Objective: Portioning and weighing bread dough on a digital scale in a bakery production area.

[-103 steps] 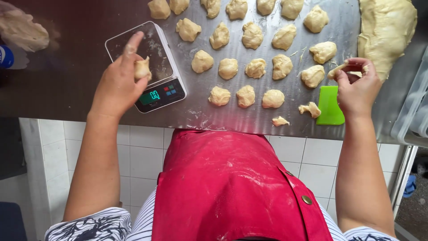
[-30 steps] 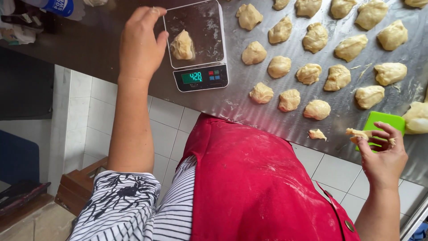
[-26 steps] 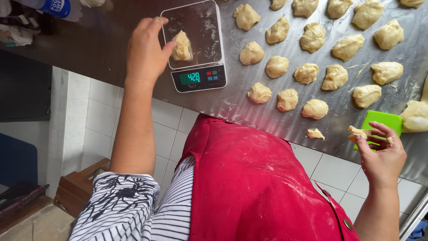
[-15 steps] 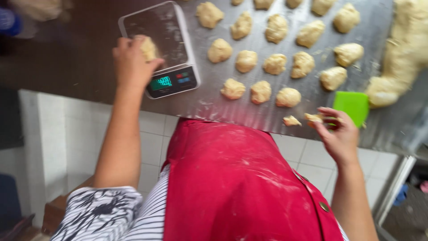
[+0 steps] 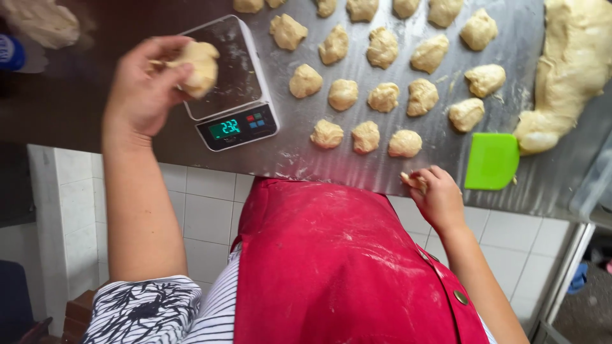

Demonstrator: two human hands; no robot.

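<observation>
- Nearest the camera, a red apron dusted with flour hangs over a black-and-white patterned sleeve at 7 o'clock.
- The right hand rests at the steel table's near edge, about 4 o'clock, fingers curled shut around a small dough scrap.
- Just beyond it at 3 o'clock lies a flat green plastic scraper, squarish with rounded corners.
- The left hand, at 10 o'clock, is closed around a rough dough piece, held at the left edge of the kitchen scale; whether the piece touches the plate cannot be told.
- The scale has a brushed metal plate and a dark front strip with a green lit display and small coloured buttons.
- From 12 to 2 o'clock, rows of lumpy pale dough portions sit apart on the floured stainless table.
- A large mass of dough stretches along 2 o'clock, its end touching the scraper's corner.
- At far 10 o'clock a blue-labelled container is cut off by the frame.
- White wall tiles show below the table.
</observation>
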